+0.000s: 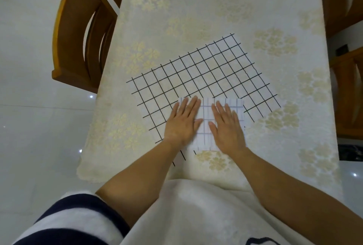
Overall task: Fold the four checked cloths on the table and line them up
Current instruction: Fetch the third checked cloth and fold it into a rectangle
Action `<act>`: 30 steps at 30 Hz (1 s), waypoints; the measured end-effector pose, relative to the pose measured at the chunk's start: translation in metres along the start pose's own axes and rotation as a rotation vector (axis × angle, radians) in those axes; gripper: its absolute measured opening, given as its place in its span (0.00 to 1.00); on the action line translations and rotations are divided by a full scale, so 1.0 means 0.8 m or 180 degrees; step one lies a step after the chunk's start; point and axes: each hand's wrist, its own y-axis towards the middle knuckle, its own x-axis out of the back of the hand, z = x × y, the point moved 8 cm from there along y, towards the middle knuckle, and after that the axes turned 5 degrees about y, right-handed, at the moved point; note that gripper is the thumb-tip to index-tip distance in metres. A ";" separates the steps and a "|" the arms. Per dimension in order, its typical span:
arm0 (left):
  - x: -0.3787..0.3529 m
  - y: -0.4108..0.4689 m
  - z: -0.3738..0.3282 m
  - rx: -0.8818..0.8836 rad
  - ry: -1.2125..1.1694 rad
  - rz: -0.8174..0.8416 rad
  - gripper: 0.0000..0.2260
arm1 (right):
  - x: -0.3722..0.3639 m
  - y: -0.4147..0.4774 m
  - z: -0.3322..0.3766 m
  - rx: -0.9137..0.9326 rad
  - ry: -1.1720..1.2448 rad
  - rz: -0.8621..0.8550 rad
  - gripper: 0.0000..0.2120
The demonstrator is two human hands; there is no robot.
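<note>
**Folded checked cloth lies pressed under both palms, on top of an open one**

From where I stand, the table with its pale flowered cover fills most of the room in front of the person, with a wooden chair drawn up on the left side and another chair at the right.

Across the middle of the table an open checked cloth is spread flat. It sits skewed to the person, its long edges running from near-left to far-right, so one corner points away to the far right and another comes back toward the left forearm.

On the near part of that sheet rests the folded checked cloth, a small, roughly square packet sitting squarely in front of the person, close to the table's near edge. I can make out only these two cloths; whether the others lie underneath I cannot tell.

The left hand is flat with its fingers straight, straddling the packet's left edge. The right hand, equally flat, rests wholly on the packet's right half. Neither hand grips anything.

To my eye this is the smoothing of a finished fold. The packet would next have to be moved off the open sheet, and the bare table to the right lies nearest the right hand.
</note>
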 end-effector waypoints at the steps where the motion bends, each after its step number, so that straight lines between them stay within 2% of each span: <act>1: 0.004 -0.001 0.013 0.0059 0.0022 0.0029 0.28 | 0.004 -0.003 -0.018 -0.0098 -0.0079 0.0022 0.30; 4: 0.012 -0.007 0.045 0.0183 0.0227 0.0086 0.28 | 0.018 -0.006 -0.071 -0.0576 -0.0223 0.0081 0.32; 6: 0.013 -0.009 0.055 0.0249 0.0322 0.0137 0.30 | 0.025 -0.007 -0.081 -0.0678 -0.0310 0.0088 0.33; 9: 0.029 -0.007 0.043 0.0326 0.0148 -0.0133 0.29 | 0.037 -0.004 -0.052 -0.0586 -0.0288 -0.0174 0.32; 11: 0.040 -0.004 0.005 0.0055 0.0090 -0.0368 0.27 | 0.036 0.006 -0.009 -0.0390 -0.0239 -0.0278 0.30; 14: 0.022 -0.004 -0.042 -0.0146 -0.0059 -0.0224 0.29 | 0.003 0.013 0.040 -0.0262 -0.0093 0.0006 0.30; 17: 0.000 -0.011 -0.026 0.0073 -0.0162 -0.0014 0.27 | -0.016 -0.002 0.030 -0.0233 -0.0232 0.0117 0.30; 19: -0.001 -0.016 -0.009 0.0013 0.0077 0.0015 0.28 | -0.013 -0.016 0.009 -0.0126 -0.0341 0.0123 0.31; 23: 0.006 -0.022 0.030 0.0237 0.0181 0.0090 0.30 | 0.004 -0.030 -0.041 -0.0330 -0.0414 0.0088 0.33; 26: 0.010 -0.026 0.042 0.0206 0.0233 0.0105 0.31 | 0.007 -0.031 -0.054 -0.0410 -0.0489 0.0108 0.33; 30: 0.030 -0.020 0.026 0.0198 0.0135 -0.0234 0.28 | 0.019 -0.014 -0.019 -0.0364 -0.0420 -0.0098 0.30</act>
